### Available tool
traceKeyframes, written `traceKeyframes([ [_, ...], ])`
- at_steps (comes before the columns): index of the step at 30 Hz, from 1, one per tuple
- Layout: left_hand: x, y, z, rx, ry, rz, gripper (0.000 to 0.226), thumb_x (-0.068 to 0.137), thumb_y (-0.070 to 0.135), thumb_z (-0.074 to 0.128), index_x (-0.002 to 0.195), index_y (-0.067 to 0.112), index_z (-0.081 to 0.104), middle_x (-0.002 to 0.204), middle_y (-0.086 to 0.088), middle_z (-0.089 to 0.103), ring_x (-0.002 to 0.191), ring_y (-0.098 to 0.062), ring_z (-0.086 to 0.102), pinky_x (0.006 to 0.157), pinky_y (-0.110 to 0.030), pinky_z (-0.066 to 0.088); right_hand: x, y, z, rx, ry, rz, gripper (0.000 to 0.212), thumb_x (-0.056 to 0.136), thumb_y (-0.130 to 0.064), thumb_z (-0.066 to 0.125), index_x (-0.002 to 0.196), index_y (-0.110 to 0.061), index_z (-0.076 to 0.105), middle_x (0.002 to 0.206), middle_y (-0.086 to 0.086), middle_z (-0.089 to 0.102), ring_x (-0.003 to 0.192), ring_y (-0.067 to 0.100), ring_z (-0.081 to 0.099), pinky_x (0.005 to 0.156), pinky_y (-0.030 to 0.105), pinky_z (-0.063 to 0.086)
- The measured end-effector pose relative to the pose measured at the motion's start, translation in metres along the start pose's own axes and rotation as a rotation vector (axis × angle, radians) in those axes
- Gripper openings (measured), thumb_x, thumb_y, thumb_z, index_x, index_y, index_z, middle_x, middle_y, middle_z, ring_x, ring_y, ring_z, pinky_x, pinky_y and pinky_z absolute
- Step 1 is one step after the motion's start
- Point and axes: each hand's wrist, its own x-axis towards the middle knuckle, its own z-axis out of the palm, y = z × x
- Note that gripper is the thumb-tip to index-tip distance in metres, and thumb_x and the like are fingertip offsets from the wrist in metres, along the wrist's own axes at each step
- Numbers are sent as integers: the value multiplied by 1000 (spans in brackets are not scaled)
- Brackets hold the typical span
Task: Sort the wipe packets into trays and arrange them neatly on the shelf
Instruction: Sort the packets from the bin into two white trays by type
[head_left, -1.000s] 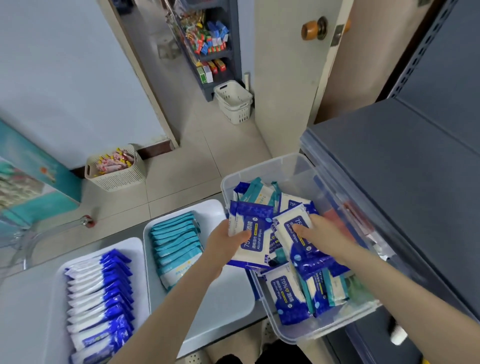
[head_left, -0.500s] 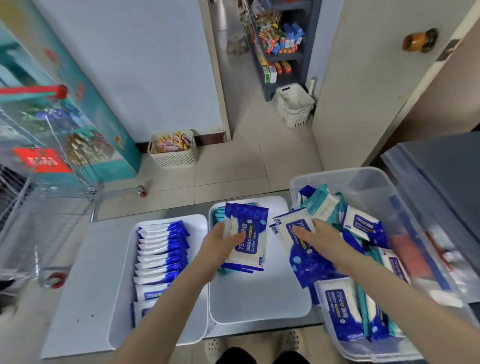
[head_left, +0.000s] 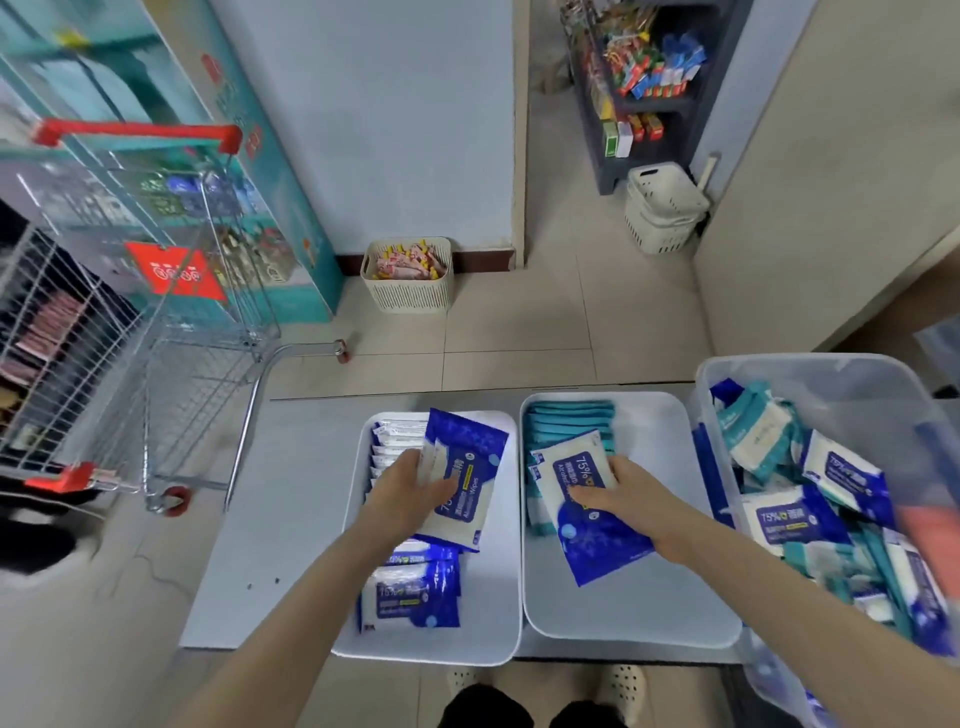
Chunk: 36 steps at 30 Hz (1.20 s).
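My left grip (head_left: 410, 488) is curled round the edge of a blue wipe packet (head_left: 467, 467), holding it tilted over the left tray (head_left: 498, 629). That tray carries a row of blue-and-white packets (head_left: 410, 592) lapped one over another from its far end to its near end. My right grip (head_left: 628, 493) pinches a second blue packet (head_left: 597, 540) by its side, low over the middle tray (head_left: 649, 608). The teal packets (head_left: 569, 421) are lined up at that tray's far end, and the packet I hold overlaps the nearest of them. Both white trays sit side by side on the grey surface (head_left: 280, 493). Just to their right stands the clear bin (head_left: 831, 374), with blue and teal packets heaped loose inside it. On the floor beyond, a cream basket (head_left: 410, 291) holds small wrapped goods.
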Motion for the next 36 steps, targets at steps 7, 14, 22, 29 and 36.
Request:
traceKeyframes([
  [7,11,-67,-38,802,-132,151,34,82,40,64,112,28,53,109,5,60,98,-17,56,72,-26,37,8,-1,48,-53,46,15,49,75,-18,78,116,-23,50,109,2,63,98,22,64,81,38,57],
  [14,22,-116,-33,919,-365,202,48,78,38,65,125,34,54,124,16,57,116,-11,53,82,-24,41,9,2,95,-89,69,-24,37,80,-16,73,110,-18,51,101,-1,64,88,16,65,72,29,54],
  [22,24,-147,-25,1150,-264,397,38,81,21,64,116,20,51,130,4,49,122,-20,45,90,-31,44,15,11,126,-234,18,-54,35,80,-19,73,105,-18,49,98,-2,63,86,14,65,71,28,53],
  [29,39,-141,-25,1169,-143,490,37,80,29,61,116,22,53,115,2,59,108,-23,56,77,-34,47,18,17,146,-988,2,-284,29,83,-30,61,100,-18,40,96,3,61,86,25,57,64,32,38],
  [36,53,-127,-27,1241,-248,529,39,82,28,66,116,19,51,114,-1,59,107,-25,58,78,-35,47,13,34,173,-1389,-180,-374,17,90,-15,52,104,-14,44,102,10,60,92,32,57,63,31,27],
])
